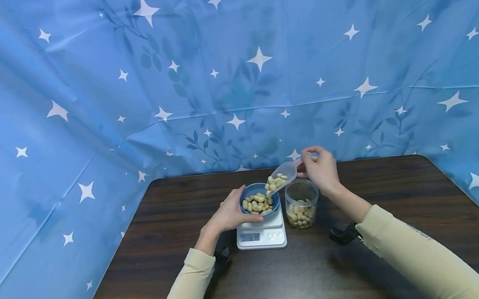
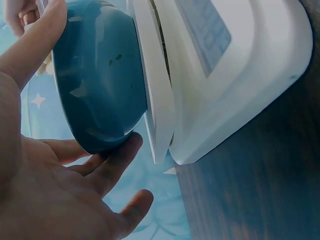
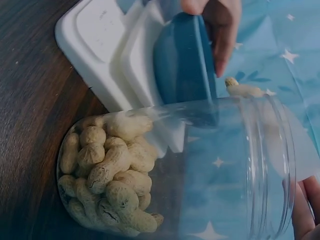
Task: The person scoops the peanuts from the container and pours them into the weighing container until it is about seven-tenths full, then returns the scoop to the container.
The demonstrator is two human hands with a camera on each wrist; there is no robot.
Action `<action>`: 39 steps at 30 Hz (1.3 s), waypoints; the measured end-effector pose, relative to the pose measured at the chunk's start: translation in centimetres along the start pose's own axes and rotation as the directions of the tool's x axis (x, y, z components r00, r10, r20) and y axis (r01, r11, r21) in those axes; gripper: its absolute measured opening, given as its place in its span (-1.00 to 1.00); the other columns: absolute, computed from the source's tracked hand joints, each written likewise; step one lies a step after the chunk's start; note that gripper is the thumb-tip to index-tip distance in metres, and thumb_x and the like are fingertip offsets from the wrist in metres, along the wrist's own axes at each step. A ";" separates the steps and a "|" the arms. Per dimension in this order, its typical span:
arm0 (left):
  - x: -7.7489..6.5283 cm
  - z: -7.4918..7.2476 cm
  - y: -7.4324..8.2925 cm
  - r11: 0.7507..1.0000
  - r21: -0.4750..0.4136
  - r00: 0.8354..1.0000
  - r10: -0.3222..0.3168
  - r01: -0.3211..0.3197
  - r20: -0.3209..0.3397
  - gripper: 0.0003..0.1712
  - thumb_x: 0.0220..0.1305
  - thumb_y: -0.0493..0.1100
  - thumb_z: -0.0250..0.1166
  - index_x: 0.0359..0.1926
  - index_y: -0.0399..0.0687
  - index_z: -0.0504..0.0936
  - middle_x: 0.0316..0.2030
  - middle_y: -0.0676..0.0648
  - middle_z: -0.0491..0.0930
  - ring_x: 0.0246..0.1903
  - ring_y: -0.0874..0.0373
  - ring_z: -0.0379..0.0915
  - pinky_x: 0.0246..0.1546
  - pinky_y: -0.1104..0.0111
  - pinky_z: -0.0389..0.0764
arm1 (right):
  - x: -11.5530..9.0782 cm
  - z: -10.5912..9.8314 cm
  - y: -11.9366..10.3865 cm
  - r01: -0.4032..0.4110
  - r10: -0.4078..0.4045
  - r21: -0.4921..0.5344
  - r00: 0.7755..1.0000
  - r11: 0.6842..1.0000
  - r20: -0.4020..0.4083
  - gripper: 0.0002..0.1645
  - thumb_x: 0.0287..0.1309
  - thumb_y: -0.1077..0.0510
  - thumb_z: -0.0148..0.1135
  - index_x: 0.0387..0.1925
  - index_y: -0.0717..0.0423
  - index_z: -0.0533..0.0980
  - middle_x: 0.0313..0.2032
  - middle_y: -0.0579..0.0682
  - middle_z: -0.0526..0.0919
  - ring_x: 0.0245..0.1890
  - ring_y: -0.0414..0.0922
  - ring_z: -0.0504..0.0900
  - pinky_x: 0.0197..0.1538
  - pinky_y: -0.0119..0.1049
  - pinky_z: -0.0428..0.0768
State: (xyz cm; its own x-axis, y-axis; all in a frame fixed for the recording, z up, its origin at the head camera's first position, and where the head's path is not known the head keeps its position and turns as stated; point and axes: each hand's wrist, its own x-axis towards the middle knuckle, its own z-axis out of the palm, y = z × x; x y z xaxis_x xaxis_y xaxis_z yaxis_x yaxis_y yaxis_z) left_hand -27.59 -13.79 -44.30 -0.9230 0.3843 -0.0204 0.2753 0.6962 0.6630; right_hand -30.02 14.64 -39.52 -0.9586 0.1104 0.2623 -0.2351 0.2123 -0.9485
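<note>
A blue bowl (image 1: pixel 247 192) with peanuts (image 1: pixel 257 203) in it stands on a white kitchen scale (image 1: pixel 269 237). My left hand (image 1: pixel 231 211) holds the bowl by its side; in the left wrist view the thumb lies at the rim and fingers reach around the bowl wall (image 2: pixel 100 75). With my right hand (image 1: pixel 322 170) I pinch the handle of a translucent scoop (image 1: pixel 287 170). The scoop carries peanuts and tilts down over the bowl's right side. Right below that hand stands a clear jar (image 1: pixel 301 190), partly filled with peanuts (image 3: pixel 117 175).
The scale's display (image 1: pixel 250 237) shows digits. All of this stands on a dark wooden table (image 1: pixel 382 188), near its back edge. A blue curtain with white stars (image 1: pixel 232 73) hangs behind. Black straps (image 1: pixel 344 234) show near both wrists.
</note>
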 end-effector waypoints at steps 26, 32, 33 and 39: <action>0.3 0.1 0.0 1.000 -0.012 1.000 -0.013 0.013 -0.005 0.35 0.01 0.27 0.60 0.61 -0.19 0.06 0.48 -0.26 0.20 0.40 -0.19 0.20 0.33 -0.22 0.22 | -1.2 -3.7 -2.9 0.217 -0.218 -0.049 0.976 0.975 -0.006 -0.53 0.58 0.02 0.04 0.15 0.40 0.44 -0.23 0.33 0.75 -0.35 -0.25 0.75 -0.30 -0.24 0.72; 0.1 0.1 0.1 1.000 -0.020 1.000 -0.017 0.017 -0.003 0.35 0.03 0.25 0.60 0.62 -0.18 0.04 0.51 -0.26 0.16 0.43 -0.18 0.17 0.36 -0.23 0.18 | -1.5 -5.5 -3.2 0.220 -0.224 -0.079 0.973 0.972 -0.046 -0.56 0.57 0.05 0.04 0.14 0.39 0.45 -0.25 0.31 0.76 -0.40 -0.27 0.74 -0.34 -0.29 0.71; 0.1 0.1 0.1 1.000 -0.022 1.000 -0.016 0.016 -0.002 0.35 0.03 0.25 0.60 0.62 -0.19 0.04 0.51 -0.26 0.15 0.43 -0.18 0.17 0.36 -0.23 0.17 | -1.6 -5.7 -3.2 0.216 -0.221 -0.087 0.974 0.973 -0.053 -0.56 0.57 0.05 0.04 0.14 0.39 0.45 -0.25 0.30 0.76 -0.40 -0.28 0.74 -0.34 -0.30 0.71; 0.0 0.1 -0.1 1.000 -0.029 1.000 -0.010 0.011 0.003 0.34 0.04 0.24 0.60 0.61 -0.22 0.04 0.51 -0.28 0.15 0.43 -0.18 0.17 0.37 -0.26 0.11 | -1.9 -6.2 -2.4 0.184 -0.196 -0.134 0.977 0.974 -0.080 -0.56 0.56 0.03 0.05 0.10 0.38 0.47 -0.26 0.28 0.77 -0.47 -0.21 0.76 -0.39 -0.31 0.70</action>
State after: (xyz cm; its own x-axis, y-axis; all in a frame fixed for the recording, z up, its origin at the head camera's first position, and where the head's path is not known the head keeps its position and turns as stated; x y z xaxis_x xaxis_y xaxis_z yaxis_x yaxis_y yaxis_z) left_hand -27.56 -13.76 -44.45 -0.9250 0.3789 -0.0297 0.2576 0.6824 0.6840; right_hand -26.66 19.96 -36.62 -0.8781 0.1444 0.4561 -0.3837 0.3568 -0.8517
